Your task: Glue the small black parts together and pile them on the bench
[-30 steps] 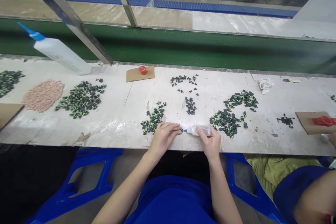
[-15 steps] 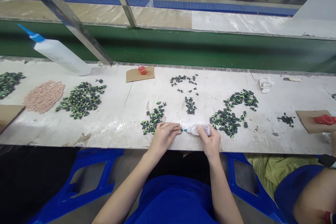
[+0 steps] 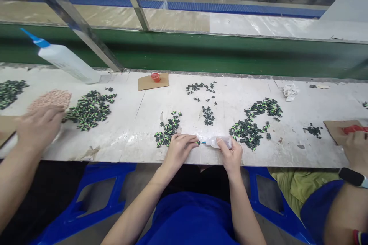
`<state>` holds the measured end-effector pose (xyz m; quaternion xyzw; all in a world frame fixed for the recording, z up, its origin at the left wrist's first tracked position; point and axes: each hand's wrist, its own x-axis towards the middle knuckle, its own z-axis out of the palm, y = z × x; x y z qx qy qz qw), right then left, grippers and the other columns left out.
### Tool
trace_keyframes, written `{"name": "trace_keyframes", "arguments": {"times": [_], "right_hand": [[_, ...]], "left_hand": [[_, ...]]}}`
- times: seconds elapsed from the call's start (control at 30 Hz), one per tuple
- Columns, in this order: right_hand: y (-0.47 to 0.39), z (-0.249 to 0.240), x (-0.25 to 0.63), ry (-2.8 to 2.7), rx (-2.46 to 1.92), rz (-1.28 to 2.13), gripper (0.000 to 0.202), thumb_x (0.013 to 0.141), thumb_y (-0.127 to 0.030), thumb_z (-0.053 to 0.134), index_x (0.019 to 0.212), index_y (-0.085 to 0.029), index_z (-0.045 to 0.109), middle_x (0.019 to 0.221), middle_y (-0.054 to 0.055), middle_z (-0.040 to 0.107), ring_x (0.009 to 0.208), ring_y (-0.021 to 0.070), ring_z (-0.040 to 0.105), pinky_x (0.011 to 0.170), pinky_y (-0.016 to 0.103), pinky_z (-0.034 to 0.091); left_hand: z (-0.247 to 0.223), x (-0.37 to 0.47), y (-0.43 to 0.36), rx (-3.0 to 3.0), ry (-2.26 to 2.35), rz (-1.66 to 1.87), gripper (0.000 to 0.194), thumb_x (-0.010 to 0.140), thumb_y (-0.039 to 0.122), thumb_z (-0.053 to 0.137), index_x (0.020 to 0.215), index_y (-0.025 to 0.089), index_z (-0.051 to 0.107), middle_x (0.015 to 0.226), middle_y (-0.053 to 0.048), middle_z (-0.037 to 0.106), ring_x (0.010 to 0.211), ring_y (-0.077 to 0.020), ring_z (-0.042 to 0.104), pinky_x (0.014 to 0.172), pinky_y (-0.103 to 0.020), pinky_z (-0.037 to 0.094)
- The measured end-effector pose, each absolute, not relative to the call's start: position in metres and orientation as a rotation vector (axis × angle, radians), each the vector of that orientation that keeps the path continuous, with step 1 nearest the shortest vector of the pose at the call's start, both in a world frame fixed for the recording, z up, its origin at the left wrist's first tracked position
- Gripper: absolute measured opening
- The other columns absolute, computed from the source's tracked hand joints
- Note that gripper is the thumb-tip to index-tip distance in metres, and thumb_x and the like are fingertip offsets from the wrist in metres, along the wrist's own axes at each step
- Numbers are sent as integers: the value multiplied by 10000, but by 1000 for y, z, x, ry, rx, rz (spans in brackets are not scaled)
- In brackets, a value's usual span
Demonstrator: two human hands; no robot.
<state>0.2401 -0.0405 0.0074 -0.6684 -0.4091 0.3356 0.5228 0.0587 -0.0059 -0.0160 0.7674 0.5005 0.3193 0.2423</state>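
While left fingers [image 3: 189,138] hold a part [image 3: 198,142], bottle [image 3: 213,142] in right fingers [image 3: 221,144]

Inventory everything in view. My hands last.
small bottle: 1, translucent, centre
small part: 1, dark, centre
marked parts: many, black/green, heaped
plain parts: many, black, centre/right
pink pieces: many, pink, left
large bottle: 1, white, left
cardboard: 3, brown, tabletop
red items: 2, red, on cardboard
wad: 1, white, right
slim item: 1, dark/pale, right
table: 1, white, foreground
panel: 1, green, behind
posts: 2, silver, behind
stools: several, blue, floor
others' hands: 2, bare, sides
left hand: 1, bare, holding small part
right hand: 1, bare, holding small bottle
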Motion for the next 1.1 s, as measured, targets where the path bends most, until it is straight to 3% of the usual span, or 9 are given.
{"name": "trace_keyframes", "arguments": {"times": [0.47,0.63,0.77,0.9,1.1], "right_hand": [[-40,4,240,-939,-1556,819,335,714,-432,659,547,-195,490,505,-52,450,492,107,416,480,240,354],[-40,-2,249,-719,-1356,858,269,740,-436,653,768,-175,590,676,9,631,591,157,586,570,287,475],[-36,-1,250,-715,-1291,856,372,648,-356,763,840,-220,475,790,39,707,765,218,695,699,334,528],[-26,0,243,-798,-1313,853,470,617,-324,790,831,-251,377,982,99,734,983,251,692,847,388,520],[-18,-5,237,-937,-1579,601,436,630,-362,779,878,-237,443,933,89,731,871,249,704,819,399,527]], "left_hand": [[-16,59,-7,2086,1376,836,96,828,251,691,922,237,677,878,-18,783,876,-211,725,863,-399,445],[-7,54,0,2028,1298,749,157,788,269,720,939,240,687,880,-17,782,873,-237,731,860,-406,494],[12,53,24,2052,1208,658,139,818,313,669,919,231,718,881,-24,775,807,-224,730,782,-346,549],[23,71,70,2225,1380,679,178,885,267,564,969,231,716,991,-58,750,986,-274,666,896,-437,504],[13,112,113,2490,1081,527,241,809,282,684,1040,215,692,1250,-127,603,1199,-315,525,984,-479,444]]}}
